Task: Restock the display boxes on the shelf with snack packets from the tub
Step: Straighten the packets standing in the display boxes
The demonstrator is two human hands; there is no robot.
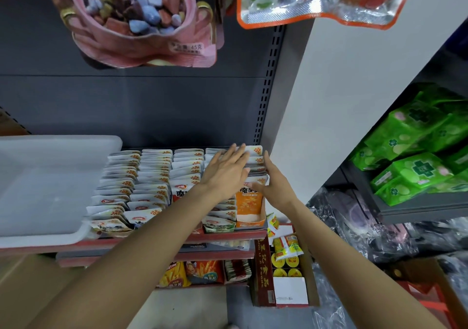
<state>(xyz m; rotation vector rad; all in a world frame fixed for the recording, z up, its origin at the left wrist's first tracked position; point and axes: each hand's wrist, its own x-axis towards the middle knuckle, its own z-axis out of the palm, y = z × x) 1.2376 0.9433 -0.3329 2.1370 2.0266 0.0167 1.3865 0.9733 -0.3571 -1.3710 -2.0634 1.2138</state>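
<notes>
A shop: a dark slotted-upright shelf (228, 235) carries rows of snack packets (152, 176) in display boxes; hanging candy bags (141, 19) at 12 o'clock, stacked green packs (415, 156) at 3 o'clock.

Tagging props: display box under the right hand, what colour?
Orange display box, seen from the head view.

Two bare forearms, no sleeves, left hand (224, 174), right hand (274, 183)

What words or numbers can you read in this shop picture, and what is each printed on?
"45克": pink hanging candy pouch.
"20%": white-topped snack packets in the shelf boxes.
"Foods": dark red cardboard carton on the floor.
Print on the green packs is too blurred to read.
</notes>
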